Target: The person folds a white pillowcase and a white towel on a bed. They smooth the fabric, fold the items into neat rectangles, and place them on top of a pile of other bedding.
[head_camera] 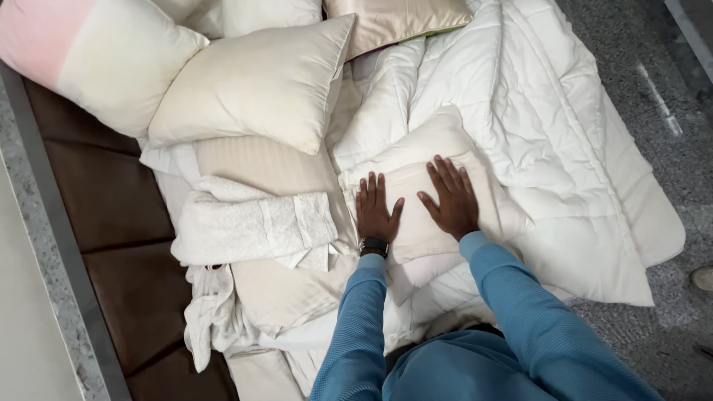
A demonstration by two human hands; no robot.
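Note:
My left hand (375, 209) and my right hand (450, 197) both lie flat, palms down and fingers spread, on a folded cream cloth (416, 194) at the middle of the bed. The hands are a little apart, side by side. A dark watch (373, 246) sits on my left wrist, and both arms wear blue sleeves. Neither hand grips anything.
A white quilt (549, 126) is bunched to the right, hanging over the bed's edge. Cream pillows (256, 82) and a pink-tinted pillow (82, 44) lie at the head. A folded white towel (245, 223) sits left of my hands. A brown padded headboard (111, 208) runs along the left.

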